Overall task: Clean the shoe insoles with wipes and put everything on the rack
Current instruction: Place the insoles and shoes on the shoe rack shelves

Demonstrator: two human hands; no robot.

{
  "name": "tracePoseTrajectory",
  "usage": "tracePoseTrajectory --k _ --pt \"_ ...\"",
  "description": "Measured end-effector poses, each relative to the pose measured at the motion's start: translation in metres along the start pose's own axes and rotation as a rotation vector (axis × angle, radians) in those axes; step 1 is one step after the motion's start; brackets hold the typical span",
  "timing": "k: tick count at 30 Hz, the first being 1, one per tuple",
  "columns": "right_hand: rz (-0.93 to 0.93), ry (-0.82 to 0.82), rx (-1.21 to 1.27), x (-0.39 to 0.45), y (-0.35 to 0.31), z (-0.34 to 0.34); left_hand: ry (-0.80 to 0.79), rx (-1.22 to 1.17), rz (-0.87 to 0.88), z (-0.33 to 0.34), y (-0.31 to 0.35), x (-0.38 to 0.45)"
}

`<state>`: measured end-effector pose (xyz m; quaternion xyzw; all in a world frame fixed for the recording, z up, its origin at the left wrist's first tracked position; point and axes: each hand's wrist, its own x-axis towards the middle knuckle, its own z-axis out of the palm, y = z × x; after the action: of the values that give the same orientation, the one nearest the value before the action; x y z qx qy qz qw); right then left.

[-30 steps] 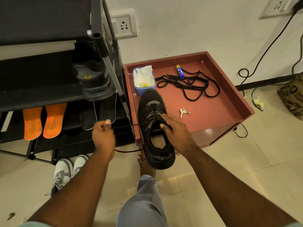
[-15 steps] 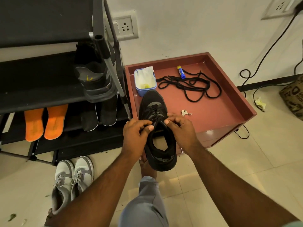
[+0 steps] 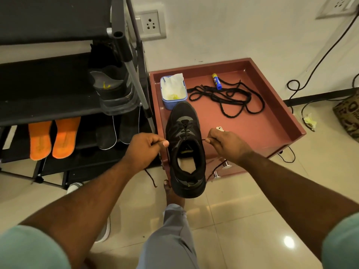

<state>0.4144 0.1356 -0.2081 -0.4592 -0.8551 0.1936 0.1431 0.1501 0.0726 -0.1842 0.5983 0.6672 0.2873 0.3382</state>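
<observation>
Black mesh lace-up shoe: toe on the red tray-top worktop, heel toward the person. Left hand and right hand flank it, each pinching a lace end, equally near.

Both bare forearms reach forward, converging toward centre. Left hand fisted, knuckles up, thumb and forefinger pinching lace end. Right hand likewise curled, pinching other lace end. Hands level, apart. Teal sleeves at lower corners; one knee forward.
</observation>
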Motion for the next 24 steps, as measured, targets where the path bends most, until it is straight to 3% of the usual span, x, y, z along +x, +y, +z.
tracePoseTrajectory --k 5,6,8,10,12,15,18,19,21,22,24 --pt "0.098 -0.038 0.054 -0.003 -0.001 -0.001 -0.031 0.042 0.044 -0.004 0.004 -0.009" --pt "0.117 -0.043 0.045 -0.004 -0.003 0.0 -0.057 0.185 0.096 -0.007 0.005 -0.011" --pt "0.141 -0.024 0.014 -0.002 -0.009 -0.002 -0.098 0.705 0.215 -0.012 0.013 -0.015" --pt "0.163 -0.007 -0.105 0.003 -0.019 -0.007 -0.035 1.054 0.304 -0.014 0.021 -0.019" --pt "0.244 -0.048 -0.246 0.011 -0.031 -0.015 0.05 1.19 0.277 -0.016 0.039 -0.023" --pt "0.388 -0.012 0.052 0.013 -0.046 -0.021 0.041 1.225 0.149 -0.018 0.072 -0.023" --pt "0.452 0.13 0.59 0.011 -0.065 -0.029 0.008 1.085 0.008 -0.017 0.096 -0.02" --pt "0.458 0.18 0.773 0.011 -0.074 -0.033 -0.012 0.926 -0.06 -0.02 0.103 -0.018" --pt "0.456 0.279 1.062 0.013 -0.09 -0.043 -0.04 0.371 -0.215 -0.028 0.118 -0.013" --pt "0.441 0.323 1.133 0.015 -0.095 -0.048 -0.049 0.098 -0.284 -0.034 0.127 -0.011" --pt "0.39 0.372 1.17 0.018 -0.106 -0.06 -0.031 -0.184 -0.388 -0.051 0.149 -0.009"
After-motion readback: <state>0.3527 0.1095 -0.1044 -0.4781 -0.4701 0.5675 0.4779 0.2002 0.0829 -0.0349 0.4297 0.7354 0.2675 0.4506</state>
